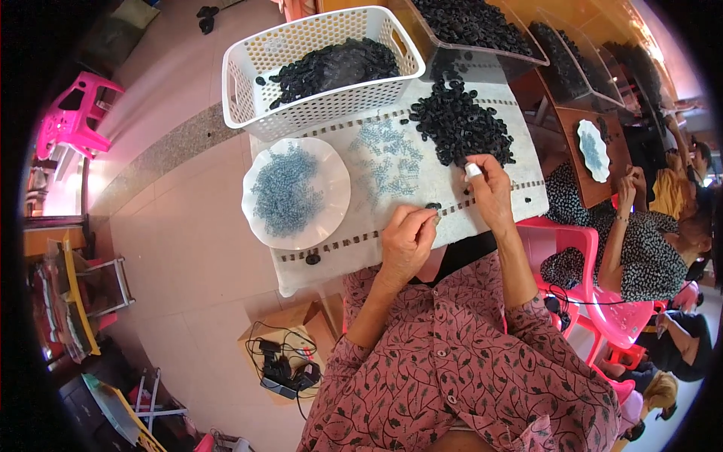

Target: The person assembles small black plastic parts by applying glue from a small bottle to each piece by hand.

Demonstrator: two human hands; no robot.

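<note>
My left hand point(407, 242) is closed in a pinch at the table's near edge, with a small black part point(433, 206) at its fingertips. My right hand point(492, 190) is at the near edge of a heap of small black ring-like parts point(461, 120). Its thumb and fingers are drawn together, and one finger wears a white cover point(472, 171); whatever they pinch is hidden. To the left, loose small clear bluish pieces point(388, 158) lie scattered on the cloth. A white scalloped plate point(337, 181) holds a mound of similar pieces.
A white perforated basket point(324, 96) with black parts stands at the back, beside a clear bin point(482, 56) of more. On the right are a pink chair point(614, 305) and a co-worker point(640, 237) at another table. A cardboard box point(309, 320) with cables sits below, left.
</note>
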